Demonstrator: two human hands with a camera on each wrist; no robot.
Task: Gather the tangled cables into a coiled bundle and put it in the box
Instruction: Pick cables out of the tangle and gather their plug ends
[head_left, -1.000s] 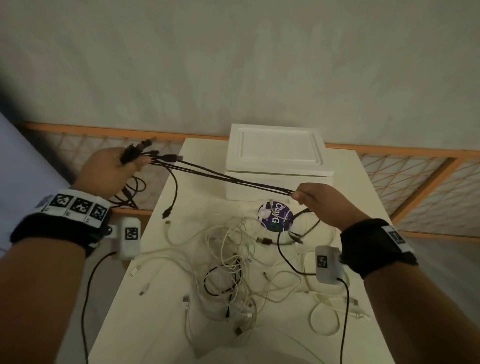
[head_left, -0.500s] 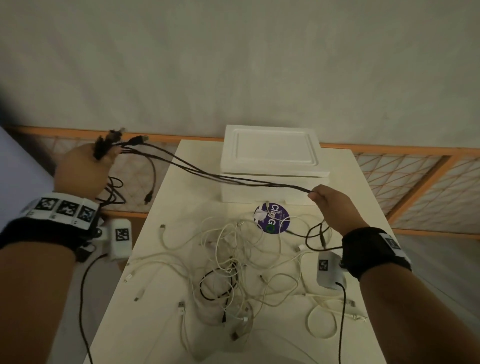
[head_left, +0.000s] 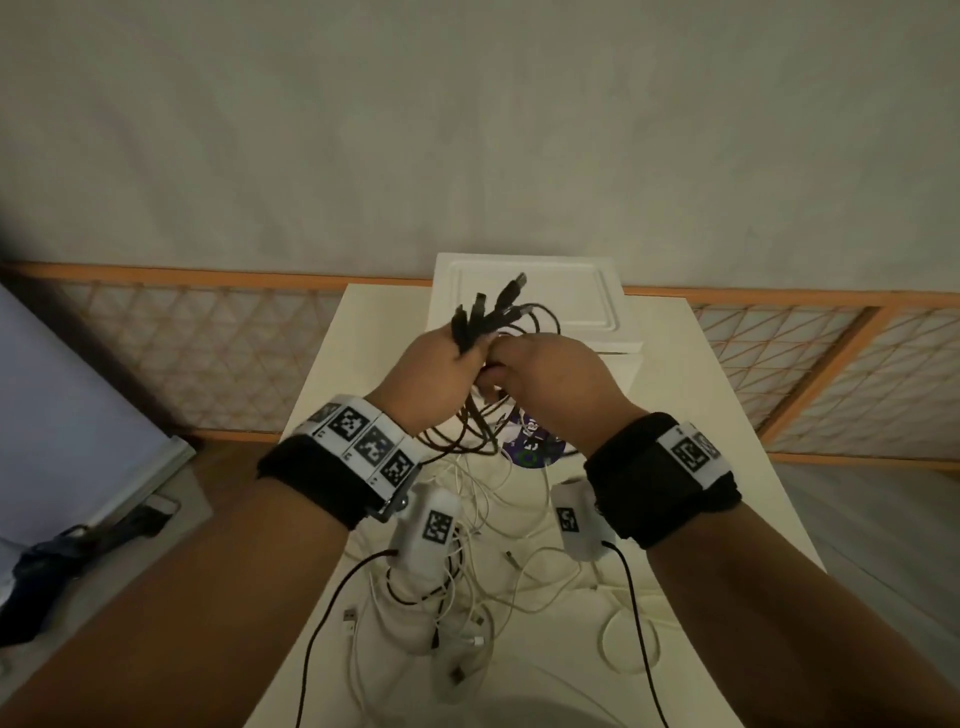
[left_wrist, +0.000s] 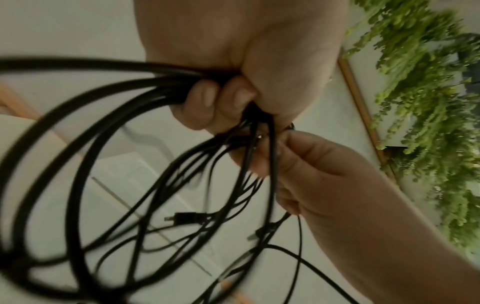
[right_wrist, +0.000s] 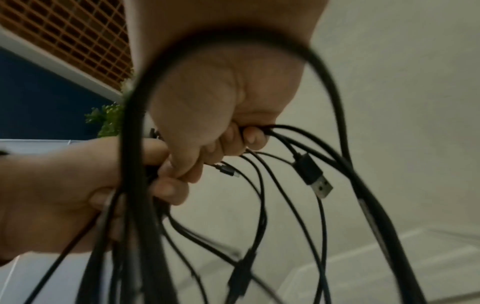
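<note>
Both hands meet above the tabletop's (head_left: 727, 415) middle: left hand (head_left: 436, 374) and right hand (head_left: 545, 374) clench the black cables (head_left: 488, 317). The box (head_left: 597, 291), lid on, lies straight ahead at the far edge.

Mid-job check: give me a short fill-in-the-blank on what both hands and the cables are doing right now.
1. Both hands, left hand and right hand, grip the bundle of ____ cables.
2. The tangle of thin white cables lies on the ____.
3. The white foam box has its lid ____.
4. The round purple sticker lies ____ the raised hands.

Missing words: black; table; on; below
</note>
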